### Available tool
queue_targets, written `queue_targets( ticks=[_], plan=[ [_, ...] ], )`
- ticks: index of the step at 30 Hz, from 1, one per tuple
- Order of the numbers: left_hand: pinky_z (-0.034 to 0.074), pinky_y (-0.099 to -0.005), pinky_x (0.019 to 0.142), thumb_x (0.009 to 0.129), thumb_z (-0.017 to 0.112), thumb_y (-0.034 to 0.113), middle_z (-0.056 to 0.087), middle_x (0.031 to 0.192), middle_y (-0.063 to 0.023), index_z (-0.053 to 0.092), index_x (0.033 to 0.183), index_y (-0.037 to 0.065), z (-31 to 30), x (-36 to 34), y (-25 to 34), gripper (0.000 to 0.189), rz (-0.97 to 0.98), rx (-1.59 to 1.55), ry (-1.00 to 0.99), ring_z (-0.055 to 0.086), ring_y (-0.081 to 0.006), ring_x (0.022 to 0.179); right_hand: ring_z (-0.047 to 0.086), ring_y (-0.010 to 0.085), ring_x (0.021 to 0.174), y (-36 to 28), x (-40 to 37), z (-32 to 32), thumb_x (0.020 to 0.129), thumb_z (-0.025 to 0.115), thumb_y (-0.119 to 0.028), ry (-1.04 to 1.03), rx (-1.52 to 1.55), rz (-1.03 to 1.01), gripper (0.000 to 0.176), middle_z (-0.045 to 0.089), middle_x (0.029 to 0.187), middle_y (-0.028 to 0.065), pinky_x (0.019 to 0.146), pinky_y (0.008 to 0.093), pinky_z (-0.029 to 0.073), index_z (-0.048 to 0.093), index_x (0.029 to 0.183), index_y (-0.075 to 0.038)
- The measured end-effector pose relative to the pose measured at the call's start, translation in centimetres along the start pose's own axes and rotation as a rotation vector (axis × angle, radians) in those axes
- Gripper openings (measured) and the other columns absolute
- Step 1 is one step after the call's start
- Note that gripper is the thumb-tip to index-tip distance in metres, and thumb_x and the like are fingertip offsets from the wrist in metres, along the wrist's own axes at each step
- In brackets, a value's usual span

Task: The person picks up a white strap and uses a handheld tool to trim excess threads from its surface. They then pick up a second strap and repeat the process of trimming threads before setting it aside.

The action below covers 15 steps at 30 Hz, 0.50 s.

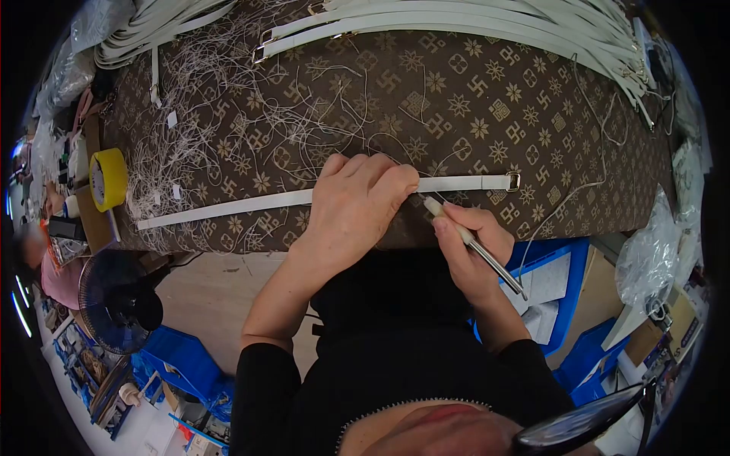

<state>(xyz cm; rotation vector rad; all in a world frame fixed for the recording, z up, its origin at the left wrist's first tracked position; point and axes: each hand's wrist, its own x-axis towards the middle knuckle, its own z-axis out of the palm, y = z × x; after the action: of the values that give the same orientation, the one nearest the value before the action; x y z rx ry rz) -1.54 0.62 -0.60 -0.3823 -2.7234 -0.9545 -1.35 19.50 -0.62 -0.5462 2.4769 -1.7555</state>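
Observation:
A white strap lies across the patterned brown cloth, with a metal buckle at its right end. My left hand presses down on the strap's middle, fingers bent together over it. Just below the strap, my right hand is closed around a pen-like tool with a pale tip and a metal shaft. The tool's tip points up and left, close to the strap's lower edge. A thin cord hangs near the tool's lower end.
Loose thread is tangled at the left. More white straps lie along the back. Yellow tape stands at the left edge, above a black fan. Blue bins sit below the table. Part of another person shows at far left.

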Motion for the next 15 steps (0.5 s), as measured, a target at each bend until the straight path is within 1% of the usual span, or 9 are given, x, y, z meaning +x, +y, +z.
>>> queue_targets(
  ticks=[3,5,15],
  plan=[
    [0.040,-0.0335,0.067,0.074,0.064,0.008,0.057,0.077,-0.0006,0.053,0.092,0.014,0.09,-0.12,-0.10,0.023,-0.003,-0.004,-0.002,0.059,-0.0200,0.072,0.063,0.0104,0.066,0.08,-0.09,0.13,0.083,0.066,0.001,-0.001,0.018,0.011,0.015,0.067,0.081,0.0108,0.059,0.0211,0.050,0.061,0.097,0.002],
    [0.040,-0.0334,0.067,0.073,0.065,0.008,0.057,0.077,-0.0006,0.053,0.092,0.014,0.13,-0.15,-0.16,0.023,-0.005,-0.007,-0.001,0.058,-0.0199,0.071,0.065,0.0158,0.068,0.07,-0.18,0.14,0.079,0.073,-0.004,0.018,0.022,0.077,0.019,0.068,0.081,0.0120,0.060,0.0244,0.050,0.063,0.094,-0.001],
    [0.039,-0.0329,0.066,0.072,0.066,0.007,0.057,0.076,-0.0001,0.053,0.093,0.014,0.24,-0.20,-0.31,0.026,0.003,-0.025,0.013,0.058,-0.0191,0.070,0.065,0.0165,0.066,0.07,0.05,0.27,0.078,0.073,-0.003,0.032,-0.009,0.048,0.019,0.068,0.080,0.0132,0.059,0.0243,0.050,0.063,0.093,-0.001]
  ],
)
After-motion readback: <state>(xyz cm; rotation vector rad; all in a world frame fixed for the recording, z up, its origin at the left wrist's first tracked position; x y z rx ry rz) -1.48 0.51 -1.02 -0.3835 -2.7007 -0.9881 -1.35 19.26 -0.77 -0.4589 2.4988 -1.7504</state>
